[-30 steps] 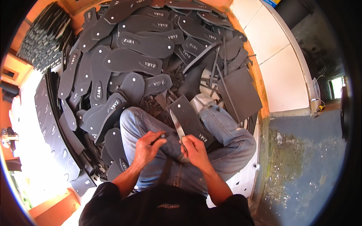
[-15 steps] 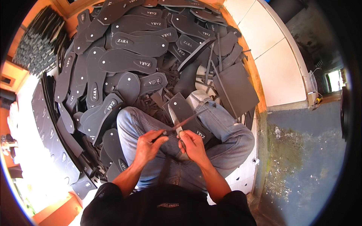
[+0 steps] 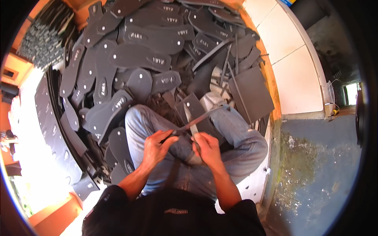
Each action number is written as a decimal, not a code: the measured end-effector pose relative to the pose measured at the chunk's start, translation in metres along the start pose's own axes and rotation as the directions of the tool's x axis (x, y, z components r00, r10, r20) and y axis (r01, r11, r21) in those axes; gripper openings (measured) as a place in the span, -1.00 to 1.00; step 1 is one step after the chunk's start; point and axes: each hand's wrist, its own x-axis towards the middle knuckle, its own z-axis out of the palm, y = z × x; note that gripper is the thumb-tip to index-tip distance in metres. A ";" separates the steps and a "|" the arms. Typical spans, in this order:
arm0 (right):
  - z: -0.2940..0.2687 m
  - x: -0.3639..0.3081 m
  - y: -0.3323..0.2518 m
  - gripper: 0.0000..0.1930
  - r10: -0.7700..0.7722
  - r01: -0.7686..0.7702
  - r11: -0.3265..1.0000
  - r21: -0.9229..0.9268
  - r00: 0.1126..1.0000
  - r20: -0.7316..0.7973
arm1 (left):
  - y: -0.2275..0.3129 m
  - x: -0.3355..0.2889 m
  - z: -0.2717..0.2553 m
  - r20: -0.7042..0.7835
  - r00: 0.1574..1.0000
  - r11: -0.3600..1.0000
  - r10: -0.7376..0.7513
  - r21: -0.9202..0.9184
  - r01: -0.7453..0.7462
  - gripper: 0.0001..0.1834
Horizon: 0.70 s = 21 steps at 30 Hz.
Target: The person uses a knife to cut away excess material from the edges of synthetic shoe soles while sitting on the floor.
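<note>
Seated with crossed legs in jeans, I hold both hands above my lap. My right hand (image 3: 207, 148) is closed round the handle of a knife (image 3: 190, 117), its pale blade pointing up and away. Closed on one end of a long, thin dark metal bar (image 3: 204, 117) is my left hand (image 3: 157, 146); whether the bar is a file or another blade, I cannot tell. It slants up to the right and crosses the knife blade; whether they touch is unclear. Beyond them, a dark insole (image 3: 182, 109) lies between my legs, partly hidden.
A big heap of dark grey insoles (image 3: 141, 56) spreads ahead and to the left. A stack of dark strips (image 3: 47, 39) stands far left. Flat dark sheet (image 3: 254, 94) and narrow offcuts lie by my right leg. Beyond a wooden edge (image 3: 271, 88) are white tiles (image 3: 289, 70).
The view has shifted slightly, so the heap sits a little to the right. My right hand and the knife have moved slightly along the bar; both hands keep their grips.
</note>
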 end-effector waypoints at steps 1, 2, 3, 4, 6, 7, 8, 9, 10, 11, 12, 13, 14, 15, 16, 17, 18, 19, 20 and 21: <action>-0.016 -0.007 0.001 -0.72 0.133 -0.132 0.990 0.042 0.991 -0.016 | -0.012 0.000 -0.008 -0.069 0.997 0.999 -0.026 0.028 0.028 -0.66; -0.030 -0.010 -0.003 -0.72 0.123 -0.123 0.988 0.090 0.992 0.006 | -0.024 0.004 -0.015 -0.138 0.989 0.998 -0.048 0.042 0.054 -0.67; -0.038 -0.011 -0.007 -0.73 0.112 -0.115 0.984 0.138 0.993 0.026 | -0.030 0.006 -0.017 -0.206 0.976 0.995 -0.068 0.054 0.081 -0.67; -0.033 -0.011 -0.005 -0.73 -0.052 0.051 0.999 -0.018 0.997 -0.064 | -0.029 0.000 -0.006 -0.114 0.991 0.984 -0.063 -0.173 0.043 -0.70; -0.004 -0.002 0.001 -0.76 -0.541 0.404 0.765 -0.502 0.826 -0.159 | 0.002 -0.003 -0.003 0.324 0.905 0.797 -0.275 -0.450 0.403 -0.69; -0.008 -0.004 0.009 -0.76 -0.593 0.388 0.658 -0.645 0.795 -0.127 | 0.011 -0.006 -0.003 0.535 0.788 0.635 -0.304 -0.503 0.587 -0.69; -0.015 0.005 0.011 -0.76 -0.675 0.388 0.510 -0.768 0.733 -0.078 | -0.008 -0.006 -0.011 0.512 0.815 0.597 -0.273 -0.574 0.561 -0.67; -0.023 0.006 0.019 -0.77 -0.723 0.347 0.359 -0.866 0.691 -0.023 | -0.018 0.000 -0.025 0.434 0.827 0.658 -0.358 -0.510 0.553 -0.70; -0.032 0.008 0.032 -0.75 -0.596 0.198 0.421 -0.885 0.796 -0.105 | -0.016 -0.004 -0.024 0.352 0.854 0.720 -0.383 -0.466 0.515 -0.71; -0.027 0.010 0.024 -0.74 -0.431 0.214 0.701 -0.680 0.887 -0.165 | -0.013 -0.001 -0.016 0.270 0.883 0.780 -0.383 -0.419 0.466 -0.71; -0.011 0.003 0.013 -0.73 -0.216 0.146 0.908 -0.393 0.967 -0.138 | -0.015 -0.002 -0.005 0.129 0.962 0.889 -0.242 -0.368 0.273 -0.70; -0.001 0.000 0.008 -0.72 -0.008 0.006 0.997 -0.071 0.999 -0.039 | -0.021 -0.001 0.011 0.000 0.997 0.957 -0.076 -0.283 0.072 -0.69; -0.005 -0.003 0.008 -0.70 0.042 -0.042 0.996 0.074 0.999 -0.001 | -0.021 -0.003 0.025 -0.097 0.989 0.974 0.110 -0.186 -0.127 -0.67; -0.020 -0.005 0.003 -0.70 0.116 -0.114 0.991 0.067 0.993 -0.035 | -0.027 0.005 0.012 -0.130 0.988 0.993 0.077 -0.079 -0.088 -0.66; -0.034 -0.007 -0.004 -0.72 0.107 -0.106 0.988 0.116 0.994 -0.007 | -0.037 0.011 -0.009 -0.171 0.984 0.999 0.046 0.024 -0.043 -0.65; -0.041 -0.011 -0.008 -0.73 0.128 -0.133 0.980 0.150 0.991 0.040 | -0.043 0.006 -0.020 -0.224 0.974 0.992 -0.018 0.118 0.045 -0.63; -0.033 -0.014 -0.011 -0.75 0.011 -0.010 0.999 0.054 0.999 -0.035 | -0.031 0.008 -0.019 -0.147 0.985 0.996 -0.090 -0.019 0.088 -0.70; -0.018 -0.015 -0.012 -0.76 -0.112 0.107 0.993 -0.053 0.989 -0.095 | -0.011 0.006 -0.012 0.122 0.951 0.921 -0.283 -0.241 0.305 -0.70; -0.001 -0.010 -0.003 -0.78 -0.395 0.339 0.891 -0.302 0.907 -0.146 | -0.001 -0.002 -0.006 0.335 0.890 0.807 -0.310 -0.402 0.433 -0.70; -0.006 0.004 0.005 -0.77 -0.782 0.575 0.446 -0.686 0.624 0.014 | 0.006 0.002 -0.003 0.516 0.821 0.659 -0.245 -0.532 0.531 -0.70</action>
